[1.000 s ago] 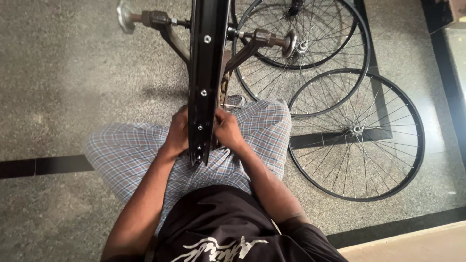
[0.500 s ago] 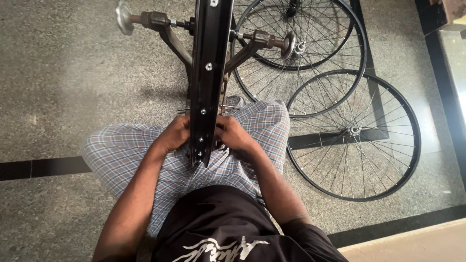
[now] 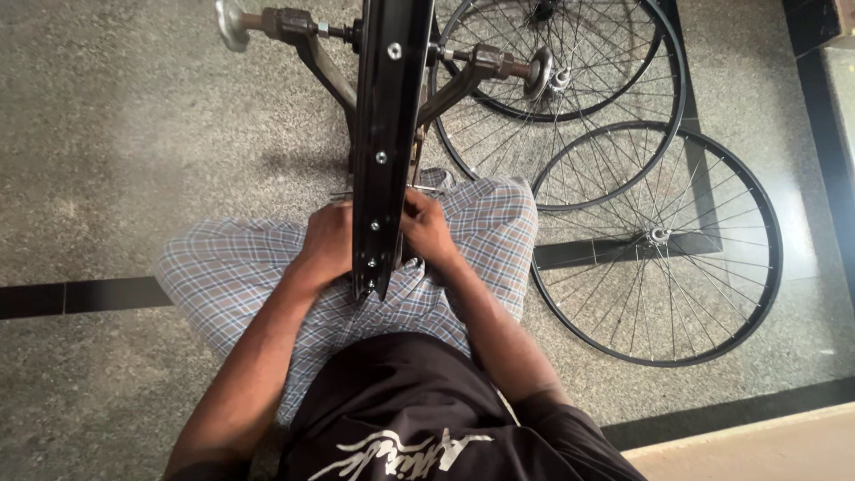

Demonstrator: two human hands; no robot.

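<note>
Head view: your left hand (image 3: pixel 328 245) and right hand (image 3: pixel 427 233) press against either side of the black rim (image 3: pixel 385 134) clamped upright in the truing stand (image 3: pixel 325 67); finger grip probably closed, though hidden. Fingers could catch between spokes if it spins.

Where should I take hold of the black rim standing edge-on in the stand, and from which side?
Probably grip the black rim at its near, lower end, one hand on each flat sidewall, as the left hand and right hand do now. It stands edge-on between the truing stand's arms, so only the sides near the lap are open.
</note>
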